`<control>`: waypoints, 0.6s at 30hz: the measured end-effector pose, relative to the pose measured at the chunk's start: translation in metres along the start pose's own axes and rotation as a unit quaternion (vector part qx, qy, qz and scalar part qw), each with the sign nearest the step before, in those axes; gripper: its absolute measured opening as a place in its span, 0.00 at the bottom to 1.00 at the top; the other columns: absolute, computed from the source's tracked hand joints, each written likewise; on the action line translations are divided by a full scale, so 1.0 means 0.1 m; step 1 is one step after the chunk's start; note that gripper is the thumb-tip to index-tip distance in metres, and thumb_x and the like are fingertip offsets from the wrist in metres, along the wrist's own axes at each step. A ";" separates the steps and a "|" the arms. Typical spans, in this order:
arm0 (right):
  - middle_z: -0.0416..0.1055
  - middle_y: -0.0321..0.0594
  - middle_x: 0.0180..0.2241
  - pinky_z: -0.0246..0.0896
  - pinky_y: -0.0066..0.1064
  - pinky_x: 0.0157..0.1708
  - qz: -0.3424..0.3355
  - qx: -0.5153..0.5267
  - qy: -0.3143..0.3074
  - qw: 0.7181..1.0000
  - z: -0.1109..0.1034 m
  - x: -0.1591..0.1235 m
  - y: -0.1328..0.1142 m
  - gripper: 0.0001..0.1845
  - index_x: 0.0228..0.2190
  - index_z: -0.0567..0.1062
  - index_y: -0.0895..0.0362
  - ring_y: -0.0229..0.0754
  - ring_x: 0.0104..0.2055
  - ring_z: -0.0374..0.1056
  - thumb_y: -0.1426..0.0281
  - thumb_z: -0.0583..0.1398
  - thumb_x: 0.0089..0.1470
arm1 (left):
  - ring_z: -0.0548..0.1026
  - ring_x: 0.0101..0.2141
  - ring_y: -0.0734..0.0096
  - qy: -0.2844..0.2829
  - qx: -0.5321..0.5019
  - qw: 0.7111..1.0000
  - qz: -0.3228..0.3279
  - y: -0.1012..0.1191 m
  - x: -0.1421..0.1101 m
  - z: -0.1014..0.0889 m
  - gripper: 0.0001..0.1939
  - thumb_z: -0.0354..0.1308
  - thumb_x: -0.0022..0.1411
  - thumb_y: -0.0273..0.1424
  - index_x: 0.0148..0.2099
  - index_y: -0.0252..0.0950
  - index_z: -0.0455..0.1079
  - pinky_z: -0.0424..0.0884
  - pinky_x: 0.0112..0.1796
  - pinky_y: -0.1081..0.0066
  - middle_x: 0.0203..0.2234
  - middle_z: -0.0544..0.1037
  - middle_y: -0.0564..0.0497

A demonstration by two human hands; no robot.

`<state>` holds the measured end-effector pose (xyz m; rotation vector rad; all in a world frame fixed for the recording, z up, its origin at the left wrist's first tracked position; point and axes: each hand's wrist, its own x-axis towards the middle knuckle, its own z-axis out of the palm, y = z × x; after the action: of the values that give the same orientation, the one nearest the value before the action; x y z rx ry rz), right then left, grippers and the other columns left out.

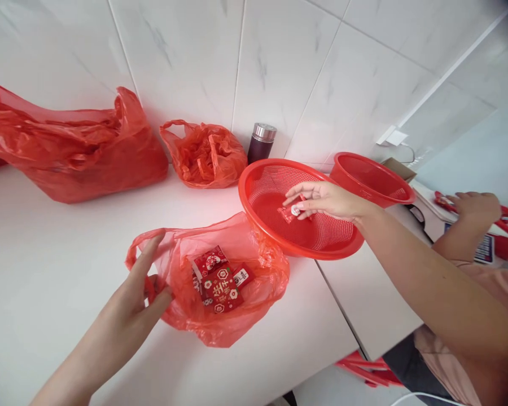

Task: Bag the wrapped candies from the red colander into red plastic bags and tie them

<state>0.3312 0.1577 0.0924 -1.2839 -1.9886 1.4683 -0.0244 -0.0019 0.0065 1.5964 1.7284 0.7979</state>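
The right hand (322,200) is over the red perforated colander (322,254), thumb and fingertips pinching a small red-wrapped packet (295,210) with a white disc on it, its print too small to read. Left of the colander, on its near side, the left hand (131,299) grips the handle of a translucent red carrier bag (228,334), thumb and fingers closed about the plastic. Inside lie at least 3 red packets: the largest (222,290) bears gold Chinese characters, apparently including 生, among pale flowers; the smallest (242,276) has a white label with dark, illegible lettering. Behind the colander, slightly left, stands a steel-capped flask (261,144); behind it to the right, a red basin (364,192). Farther right of the colander, a co-worker's hand (476,206) is near a dark-blue card (485,248) with unreadable white print.
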 end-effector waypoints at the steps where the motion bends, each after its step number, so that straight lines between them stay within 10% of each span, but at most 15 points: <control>1: 0.73 0.46 0.46 0.71 0.36 0.43 -0.021 0.030 0.008 0.999 0.03 -0.02 -0.07 0.18 0.47 0.70 0.57 0.43 0.44 0.73 0.69 0.63 0.53 | 0.64 0.23 0.69 -0.002 -0.001 1.000 -0.003 0.00 0.00 0.00 0.37 0.48 0.63 0.44 0.70 0.51 0.39 0.65 0.26 0.70 0.21 0.60 0.58; 11: 0.75 0.44 0.45 0.73 0.38 0.42 -0.052 0.014 0.027 0.998 0.60 0.02 -0.41 0.20 0.53 0.68 0.53 0.45 0.45 0.73 0.69 0.59 0.59 | 0.62 0.23 0.69 0.014 -0.014 1.000 -0.004 0.02 -0.01 0.03 0.37 0.48 0.63 0.43 0.71 0.48 0.39 0.65 0.27 0.69 0.21 0.60 0.58; 15: 0.68 0.42 0.55 0.64 0.45 0.53 -0.033 -0.259 0.199 0.945 0.28 0.28 -0.09 0.19 0.53 0.68 0.49 0.50 0.55 0.65 0.68 0.56 0.61 | 0.65 0.24 0.68 -0.010 -0.020 1.000 -0.003 -0.03 0.00 0.01 0.39 0.50 0.63 0.42 0.71 0.51 0.36 0.66 0.26 0.70 0.23 0.65 0.57; 18: 0.60 0.47 0.61 0.55 0.47 0.58 0.105 -0.405 0.137 0.898 -0.09 0.42 0.33 0.30 0.59 0.63 0.52 0.56 0.61 0.58 0.69 0.61 0.55 | 0.66 0.25 0.67 -0.018 -0.030 0.999 -0.001 -0.05 0.00 0.00 0.39 0.50 0.63 0.42 0.71 0.51 0.35 0.65 0.26 0.70 0.24 0.67 0.56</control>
<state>0.3303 0.1990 0.0574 -1.9399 -2.3897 0.4286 -0.0273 -0.0019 0.0025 1.5600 1.6658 0.8072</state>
